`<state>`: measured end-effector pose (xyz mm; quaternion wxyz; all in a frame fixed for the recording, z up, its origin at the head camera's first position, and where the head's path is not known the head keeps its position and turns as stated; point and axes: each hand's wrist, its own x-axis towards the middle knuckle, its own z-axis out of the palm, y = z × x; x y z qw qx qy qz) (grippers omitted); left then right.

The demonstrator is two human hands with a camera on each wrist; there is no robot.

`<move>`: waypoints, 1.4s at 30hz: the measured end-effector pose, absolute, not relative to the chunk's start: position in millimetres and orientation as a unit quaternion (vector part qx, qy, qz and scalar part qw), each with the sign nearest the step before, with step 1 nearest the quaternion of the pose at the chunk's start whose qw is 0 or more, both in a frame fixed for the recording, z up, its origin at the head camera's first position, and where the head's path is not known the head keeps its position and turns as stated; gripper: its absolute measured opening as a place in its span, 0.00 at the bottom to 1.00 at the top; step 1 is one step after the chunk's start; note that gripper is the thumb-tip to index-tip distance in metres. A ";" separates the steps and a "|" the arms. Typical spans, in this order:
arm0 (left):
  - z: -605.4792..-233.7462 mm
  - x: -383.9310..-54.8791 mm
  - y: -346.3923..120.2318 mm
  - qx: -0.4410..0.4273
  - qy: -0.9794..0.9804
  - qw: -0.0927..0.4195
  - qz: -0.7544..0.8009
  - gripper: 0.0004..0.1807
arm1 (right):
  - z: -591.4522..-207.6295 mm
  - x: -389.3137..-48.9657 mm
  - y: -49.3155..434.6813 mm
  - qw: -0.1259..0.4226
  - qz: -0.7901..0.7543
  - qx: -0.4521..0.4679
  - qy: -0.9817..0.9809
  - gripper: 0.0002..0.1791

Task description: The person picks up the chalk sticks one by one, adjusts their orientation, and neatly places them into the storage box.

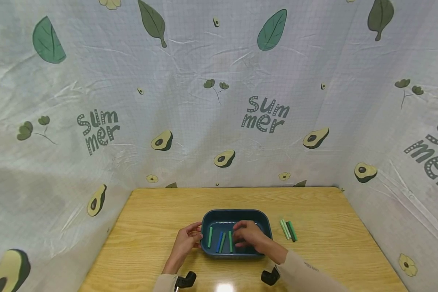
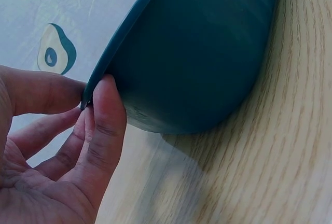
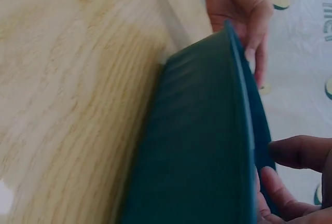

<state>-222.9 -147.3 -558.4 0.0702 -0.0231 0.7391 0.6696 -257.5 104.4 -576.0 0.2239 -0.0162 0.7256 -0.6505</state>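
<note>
A dark teal, rounded rectangular tray [image 1: 235, 256] stands on the table. My left hand [image 1: 186, 241] pinches its left rim, thumb and fingers on either side in the left wrist view. Inside lie short coloured sticks, like crayons or chalk: a green stick [image 1: 209, 237] at the left, a blue stick [image 1: 219, 242], a darker green stick [image 1: 222, 242] leaning close to it, and another green stick [image 1: 230, 241]. Over the tray's right half, just beside that last stick, is my right hand [image 1: 250, 235]. Its fingers are loosely bent and spread, with nothing visible between them; some are hidden behind the tray wall [image 3: 192, 130] in the right wrist view.
Right of the tray, several more sticks lie side by side on the wooden table [image 1: 325, 235], among them a pale green stick [image 1: 285, 229], a black stick [image 1: 290, 231] and a green stick [image 1: 293, 231]. A printed sheet [image 1: 190, 101] hangs behind and at both sides.
</note>
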 end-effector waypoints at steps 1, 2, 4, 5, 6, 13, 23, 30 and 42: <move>-562.9 -224.7 -148.1 -0.023 0.740 0.069 0.669 0.26 | -573.8 -257.2 105.4 0.219 -0.654 -0.019 0.724 0.19; -567.8 -226.7 -148.6 -0.025 0.741 0.068 0.668 0.26 | -571.3 -256.8 106.5 0.213 -0.656 -0.022 0.724 0.18; -577.9 -231.2 -149.4 -0.030 0.743 0.067 0.665 0.26 | -565.4 -256.0 109.6 0.203 -0.659 -0.027 0.723 0.19; -582.4 -233.1 -149.9 -0.032 0.744 0.067 0.664 0.26 | -562.6 -255.6 111.6 0.197 -0.661 -0.028 0.723 0.19; -585.7 -234.3 -150.5 -0.033 0.744 0.066 0.664 0.26 | -560.0 -255.4 113.5 0.192 -0.663 -0.028 0.723 0.19; -584.6 -233.2 -150.5 -0.032 0.743 0.063 0.665 0.26 | -546.1 -254.4 128.4 0.148 -0.682 -0.010 0.716 0.17; -583.8 -233.6 -150.1 -0.035 0.741 0.063 0.668 0.26 | -525.7 -249.1 151.1 0.111 -0.703 0.015 0.703 0.16; -584.6 -234.5 -149.1 -0.032 0.739 0.062 0.670 0.26 | -515.1 -244.9 168.3 0.089 -0.708 0.032 0.700 0.20; -562.3 -226.3 -146.1 -0.032 0.732 0.068 0.677 0.26 | -516.7 -240.3 203.3 0.048 -0.719 0.051 0.692 0.19</move>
